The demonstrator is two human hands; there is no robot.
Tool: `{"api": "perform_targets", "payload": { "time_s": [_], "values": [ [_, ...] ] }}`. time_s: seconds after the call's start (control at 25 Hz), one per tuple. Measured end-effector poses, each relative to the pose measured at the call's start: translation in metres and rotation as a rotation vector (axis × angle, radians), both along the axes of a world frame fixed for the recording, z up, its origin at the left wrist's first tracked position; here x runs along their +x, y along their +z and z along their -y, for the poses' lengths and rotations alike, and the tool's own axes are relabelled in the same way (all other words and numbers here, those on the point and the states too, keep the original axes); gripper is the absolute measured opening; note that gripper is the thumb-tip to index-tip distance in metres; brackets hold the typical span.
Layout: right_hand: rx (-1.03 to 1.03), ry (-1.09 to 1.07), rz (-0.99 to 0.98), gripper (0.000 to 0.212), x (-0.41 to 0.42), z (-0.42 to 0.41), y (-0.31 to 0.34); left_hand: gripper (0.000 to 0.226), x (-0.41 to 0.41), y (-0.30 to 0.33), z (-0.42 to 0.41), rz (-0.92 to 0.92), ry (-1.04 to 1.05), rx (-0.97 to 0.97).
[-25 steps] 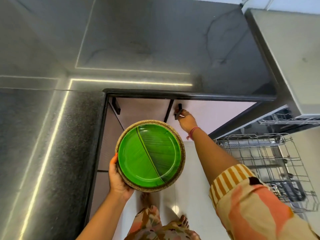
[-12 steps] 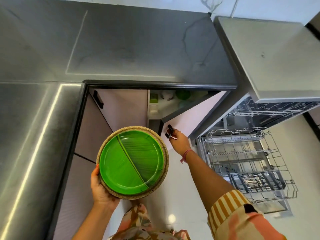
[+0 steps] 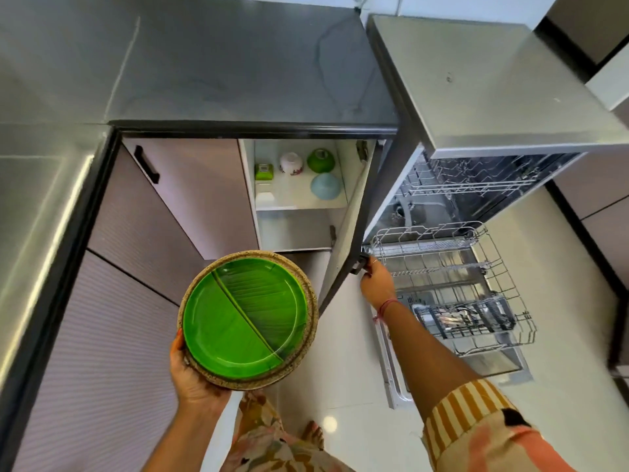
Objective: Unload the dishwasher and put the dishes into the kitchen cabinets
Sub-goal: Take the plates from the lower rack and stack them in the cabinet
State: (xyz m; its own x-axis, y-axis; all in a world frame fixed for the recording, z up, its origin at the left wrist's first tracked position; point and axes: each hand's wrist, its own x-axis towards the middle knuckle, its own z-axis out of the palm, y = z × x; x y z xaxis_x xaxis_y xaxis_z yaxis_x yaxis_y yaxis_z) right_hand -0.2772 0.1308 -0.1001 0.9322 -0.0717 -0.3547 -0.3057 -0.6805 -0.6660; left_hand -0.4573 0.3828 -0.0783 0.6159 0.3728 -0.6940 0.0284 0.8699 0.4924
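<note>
Now the cabinet door [image 3: 343, 233] stands wide open, where half a second ago it was only partly swung out and a second ago it was shut. The shelf [image 3: 299, 199] inside shows in full: a white bowl [image 3: 291, 162], a green bowl [image 3: 320, 160] and a pale blue bowl [image 3: 325, 186], all turned mouth-down, with a small green box [image 3: 263, 172] at the left. The view has also pulled back, so more of the dishwasher [image 3: 476, 97] and its pulled-out lower rack [image 3: 452, 267] is seen than before.

The green plate [image 3: 245, 315] lies face up on a speckled brown plate [image 3: 308, 294] beneath it, the stack held roughly level in front of the open cabinet and below the shelf. Being round, it has no long axis; its leaf-rib line runs from upper left to lower right.

The left hand [image 3: 194, 376] cups the stack from underneath at its near-left edge, thumb on the rim, fingers clamped under the brown plate, forearm coming up from below. The right hand [image 3: 376, 281] reaches forward with the arm nearly straight, fingers closed on the black handle [image 3: 360, 262] at the door's free edge, just beside the rack. A red thread circles that wrist.
</note>
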Motion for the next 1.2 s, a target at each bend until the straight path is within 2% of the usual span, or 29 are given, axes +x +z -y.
{"api": "perform_targets", "payload": {
  "time_s": [0.08, 0.12, 0.2, 0.32, 0.4, 0.68, 0.92, 1.04, 1.12, 1.2],
  "values": [
    [0.003, -0.042, 0.015, 0.056, -0.002, 0.024, -0.001, 0.066, -0.006, 0.001, 0.016, 0.001, -0.024, -0.012],
    [0.002, -0.067, 0.02, 0.054, -0.002, 0.033, 0.0, 0.07, -0.008, 0.001, 0.023, 0.005, -0.026, -0.028],
    [-0.006, -0.11, 0.036, 0.049, -0.002, 0.051, 0.0, 0.06, -0.012, 0.002, 0.034, 0.01, -0.024, -0.052],
    [0.042, -0.213, 0.035, 0.053, -0.001, 0.075, -0.002, 0.041, -0.012, 0.003, 0.046, 0.008, -0.03, -0.056],
    [0.03, -0.259, 0.039, 0.053, 0.004, 0.087, -0.003, 0.037, -0.01, 0.004, 0.051, 0.005, -0.039, -0.051],
    [0.058, -0.367, 0.041, 0.052, 0.019, 0.11, -0.014, 0.034, -0.002, -0.003, 0.049, -0.028, -0.059, -0.027],
    [0.086, -0.533, 0.032, 0.059, 0.029, 0.123, -0.039, 0.034, 0.015, -0.002, 0.037, -0.07, -0.072, -0.03],
    [0.109, -0.609, 0.063, 0.064, 0.025, 0.115, -0.043, 0.043, 0.034, -0.003, 0.02, -0.07, -0.095, -0.032],
    [0.092, -0.765, 0.079, 0.065, 0.019, 0.091, -0.042, 0.046, 0.055, -0.005, 0.005, -0.082, -0.143, -0.03],
    [0.2, -0.991, -0.018, 0.054, 0.009, 0.055, -0.049, 0.042, 0.079, -0.009, -0.008, -0.089, -0.177, -0.021]
  ]
}}
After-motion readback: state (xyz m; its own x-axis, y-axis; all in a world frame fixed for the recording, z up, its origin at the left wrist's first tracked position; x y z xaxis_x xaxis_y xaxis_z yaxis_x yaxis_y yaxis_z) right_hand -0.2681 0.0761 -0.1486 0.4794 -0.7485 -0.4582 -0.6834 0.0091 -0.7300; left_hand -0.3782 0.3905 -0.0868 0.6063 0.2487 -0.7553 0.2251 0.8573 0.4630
